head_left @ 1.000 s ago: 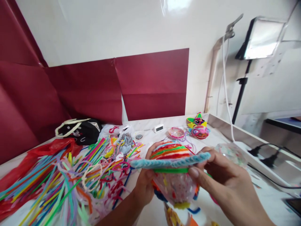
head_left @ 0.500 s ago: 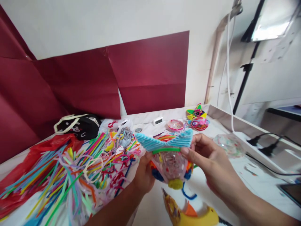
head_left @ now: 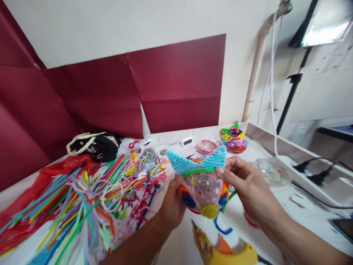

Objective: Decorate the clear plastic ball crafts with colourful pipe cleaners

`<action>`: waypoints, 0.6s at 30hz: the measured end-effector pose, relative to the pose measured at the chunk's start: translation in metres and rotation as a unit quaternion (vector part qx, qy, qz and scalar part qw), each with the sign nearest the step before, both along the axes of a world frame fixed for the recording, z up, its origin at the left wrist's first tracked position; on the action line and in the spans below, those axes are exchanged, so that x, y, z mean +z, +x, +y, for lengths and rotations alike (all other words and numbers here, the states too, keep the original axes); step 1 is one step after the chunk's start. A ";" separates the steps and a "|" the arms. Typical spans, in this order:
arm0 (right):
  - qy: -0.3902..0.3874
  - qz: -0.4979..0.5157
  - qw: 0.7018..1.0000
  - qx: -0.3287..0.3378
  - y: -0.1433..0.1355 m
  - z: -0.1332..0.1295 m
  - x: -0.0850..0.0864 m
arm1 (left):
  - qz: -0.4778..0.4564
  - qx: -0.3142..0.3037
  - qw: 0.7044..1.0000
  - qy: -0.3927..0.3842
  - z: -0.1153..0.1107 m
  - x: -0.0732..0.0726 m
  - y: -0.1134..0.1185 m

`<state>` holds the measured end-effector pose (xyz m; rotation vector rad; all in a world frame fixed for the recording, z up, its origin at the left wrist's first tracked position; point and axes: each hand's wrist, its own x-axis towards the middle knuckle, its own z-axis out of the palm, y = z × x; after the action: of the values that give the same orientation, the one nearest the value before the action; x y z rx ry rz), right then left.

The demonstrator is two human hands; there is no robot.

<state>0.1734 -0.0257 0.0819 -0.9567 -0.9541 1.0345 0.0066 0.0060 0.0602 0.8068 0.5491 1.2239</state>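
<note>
Both hands hold up a clear plastic animal head [head_left: 203, 187] decorated with pipe cleaners. It has two ribbed light-blue ears [head_left: 196, 161], a green strip [head_left: 200, 170] below them, orange and blue patches at its sides and a yellow knob [head_left: 209, 211] at the front. My left hand [head_left: 174, 204] grips its left side, with some fingers hidden behind it. My right hand [head_left: 245, 180] pinches the upper right edge near an ear, thumb in front. Beneath lie a bent blue pipe cleaner [head_left: 223, 229] and a yellow glue gun [head_left: 228, 254].
Loose pipe cleaners [head_left: 93, 206] spread across the left, partly on a red plastic bag [head_left: 30, 195]. Behind are a black pouch [head_left: 95, 149], a small white timer [head_left: 186, 141], a pink-rimmed clear bowl [head_left: 207, 146] and a colourful craft animal [head_left: 234, 138]. A power strip [head_left: 292, 162] lies right.
The plastic head has tilted and turned slightly in my hands, so its blue and orange sides show more. Both hands keep their hold. The camera view has shifted a little.
</note>
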 end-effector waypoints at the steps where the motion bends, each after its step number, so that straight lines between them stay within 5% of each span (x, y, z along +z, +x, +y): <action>1: -0.001 0.006 1.000 0.001 0.000 0.000 0.000 | -0.001 -0.003 1.000 -0.006 0.000 0.000 0.000; 18: -0.046 0.119 0.991 0.042 -0.005 0.004 0.005 | -0.021 0.002 0.997 -0.077 -0.001 0.012 -0.001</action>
<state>0.1685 -0.0215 0.0868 -0.8514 -0.7600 1.2428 0.0059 0.0054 0.0724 0.6497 0.6028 1.1843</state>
